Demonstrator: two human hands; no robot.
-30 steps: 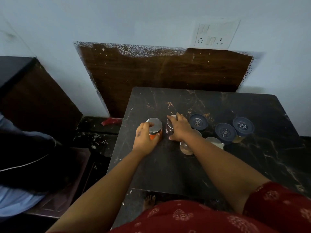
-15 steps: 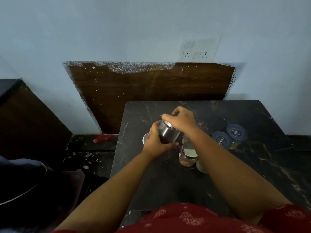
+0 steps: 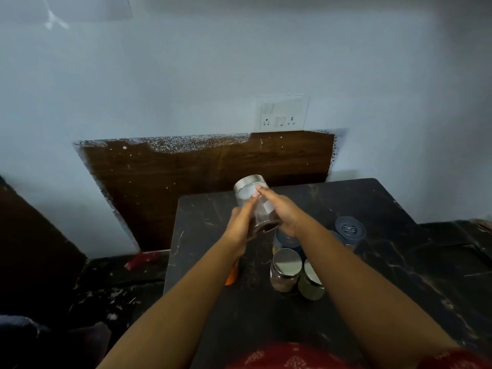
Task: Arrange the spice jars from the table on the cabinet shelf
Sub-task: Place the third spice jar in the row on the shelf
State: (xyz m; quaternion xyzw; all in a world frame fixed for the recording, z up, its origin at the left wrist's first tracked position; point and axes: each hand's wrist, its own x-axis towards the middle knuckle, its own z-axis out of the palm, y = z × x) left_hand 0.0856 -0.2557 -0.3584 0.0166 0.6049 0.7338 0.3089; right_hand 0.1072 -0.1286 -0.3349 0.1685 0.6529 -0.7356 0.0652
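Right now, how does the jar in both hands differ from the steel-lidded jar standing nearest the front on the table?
The held jar is off the table, gripped between the left hand and right hand; the front jar stands untouched. The held jar is tilted, the front jar upright. The held jar's contents look darker, the front jar's reddish brown. Both are clear jars with shiny metal lids.

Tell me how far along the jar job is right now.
No shelf is in view, so nothing shows as put away. In hand: both the left hand and right hand hold one steel-lidded jar tilted above the table. Left: at least five jars remain there, including two steel-lidded jars and a blue-lidded jar.
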